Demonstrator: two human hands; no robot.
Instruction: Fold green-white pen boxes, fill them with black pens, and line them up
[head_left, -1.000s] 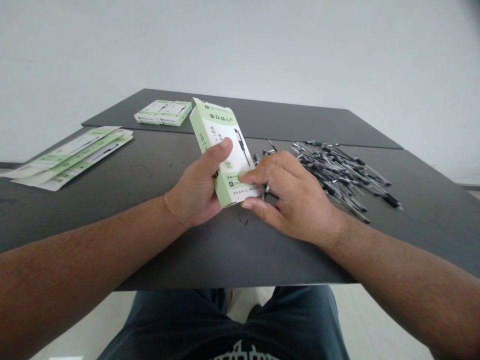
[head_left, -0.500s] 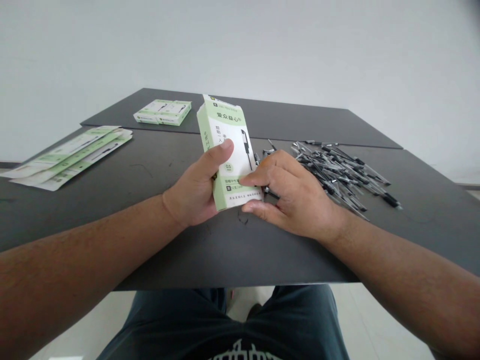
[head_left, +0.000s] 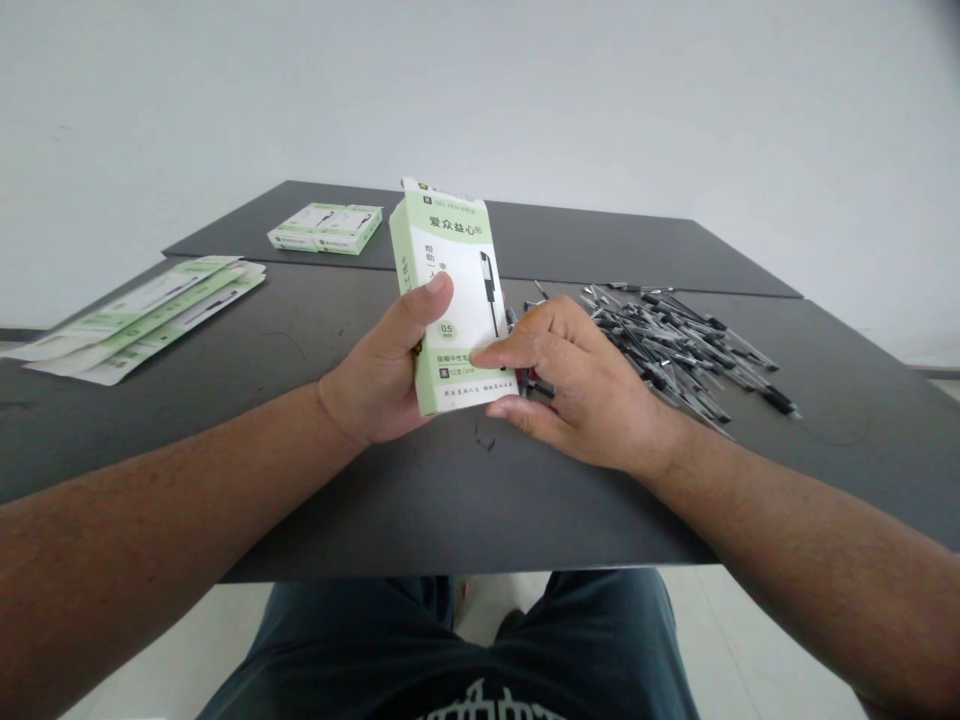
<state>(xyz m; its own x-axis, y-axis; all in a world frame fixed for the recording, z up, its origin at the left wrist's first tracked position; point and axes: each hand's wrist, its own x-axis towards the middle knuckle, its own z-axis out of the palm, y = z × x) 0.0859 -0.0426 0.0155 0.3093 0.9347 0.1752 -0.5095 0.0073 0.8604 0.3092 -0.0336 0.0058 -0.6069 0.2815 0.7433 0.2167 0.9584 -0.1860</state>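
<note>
A green-and-white pen box point(head_left: 466, 300) is held up off the table, leaning slightly left, with a flap standing up at its top end. My left hand point(head_left: 386, 375) wraps round its left side, thumb across the printed front. At the lower right corner, my right hand point(head_left: 581, 385) grips the box, index finger on the front and thumb by the bottom edge. The other right fingers curl behind and are partly hidden. Beyond my right hand lies a loose heap of black-and-clear gel pens point(head_left: 679, 345).
Flattened pen cartons point(head_left: 150, 315) lie overlapping on the left of the dark table point(head_left: 480, 510). Farther back, two folded pen boxes point(head_left: 326, 228) sit side by side. A seam crosses the table behind the pens, and a pale wall point(head_left: 480, 90) stands beyond.
The box has shifted slightly left and up and turned a little more upright. My left hand moved with it; my right hand stays on its lower corner.
</note>
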